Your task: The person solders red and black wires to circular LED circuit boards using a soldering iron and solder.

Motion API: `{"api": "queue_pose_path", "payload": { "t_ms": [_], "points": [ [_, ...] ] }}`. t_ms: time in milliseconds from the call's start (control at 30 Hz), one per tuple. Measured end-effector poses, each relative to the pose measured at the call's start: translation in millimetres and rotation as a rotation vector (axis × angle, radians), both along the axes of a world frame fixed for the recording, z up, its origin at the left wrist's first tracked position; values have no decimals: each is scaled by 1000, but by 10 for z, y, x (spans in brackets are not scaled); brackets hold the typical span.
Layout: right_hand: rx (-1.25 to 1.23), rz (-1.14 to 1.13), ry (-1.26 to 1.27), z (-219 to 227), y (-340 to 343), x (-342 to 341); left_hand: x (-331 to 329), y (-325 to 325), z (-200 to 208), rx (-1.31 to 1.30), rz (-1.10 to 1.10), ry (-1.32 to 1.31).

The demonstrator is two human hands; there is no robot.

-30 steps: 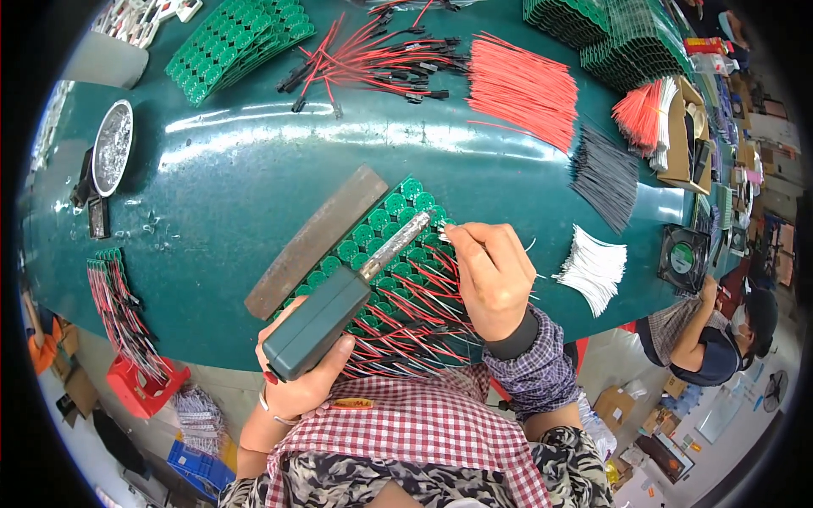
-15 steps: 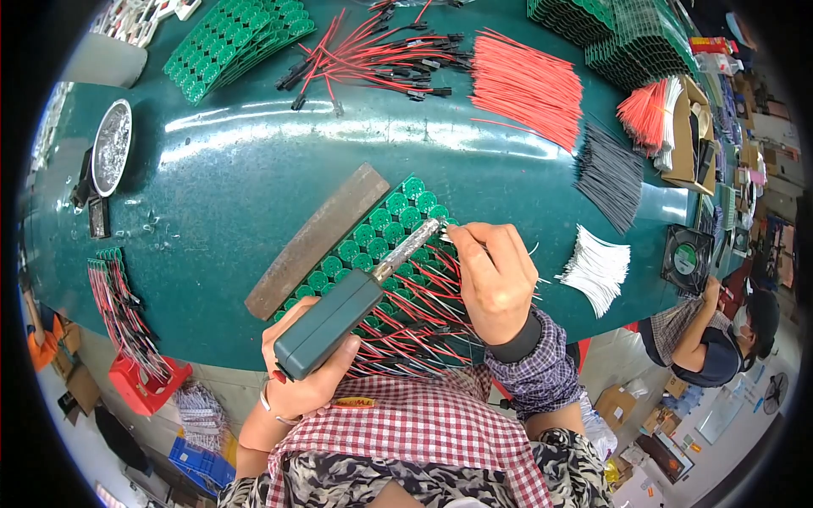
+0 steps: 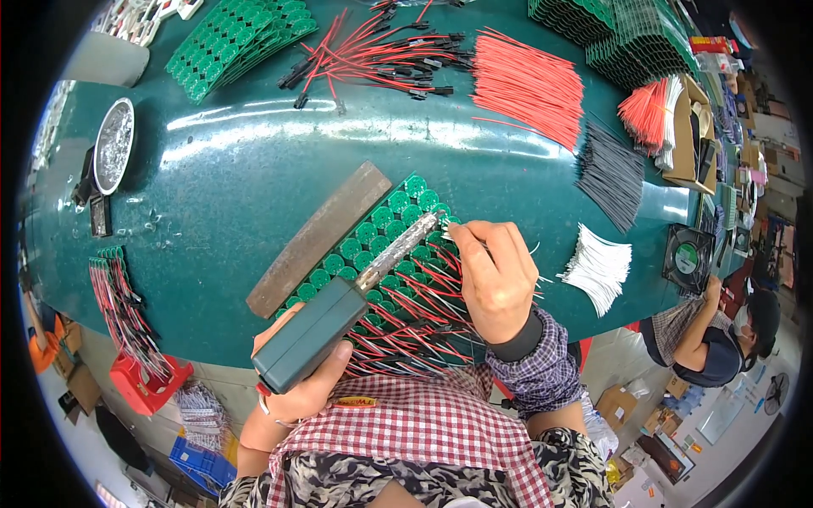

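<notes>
My left hand (image 3: 318, 372) is wrapped around the dark green body of a soldering gun (image 3: 312, 334). Its silvery barrel slants up to the right, with the tip near the upper right edge of a panel of round green circuit boards (image 3: 366, 234). Close to that tip, my right hand (image 3: 498, 279) pinches a thin white wire (image 3: 448, 227) at the panel's edge. Red, white and black wires (image 3: 415, 326) spread from the panel's lower right side toward the checked apron. Along the panel's upper left side lies a flat brownish bar (image 3: 326, 233).
Red wires (image 3: 525, 89), black wires (image 3: 610, 173) and white wires (image 3: 598, 267) lie in bundles at the right. Connector leads (image 3: 381, 59) and more panels (image 3: 229, 46) are at the back. A round dish (image 3: 113, 146) stands left; a small fan (image 3: 687, 258) right.
The soldering gun has shifted slightly down and left in my left hand, its tip drawn back a little and raised. My right hand stays almost still at the panel's edge.
</notes>
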State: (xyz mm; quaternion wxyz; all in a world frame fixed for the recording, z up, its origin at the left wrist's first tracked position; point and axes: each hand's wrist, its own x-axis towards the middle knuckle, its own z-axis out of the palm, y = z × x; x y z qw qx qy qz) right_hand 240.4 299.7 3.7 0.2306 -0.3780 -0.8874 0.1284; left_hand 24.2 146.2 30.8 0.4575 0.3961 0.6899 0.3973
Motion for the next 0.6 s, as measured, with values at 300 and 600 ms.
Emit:
{"api": "queue_pose_path", "payload": {
  "t_ms": [300,600],
  "points": [
    [1,-5,-1,-7,-19,-4,45,18,-60,79,47,-61],
    [10,-18,10,-18,-29,-7,54,5,-7,60,68,-38]
  ]
}}
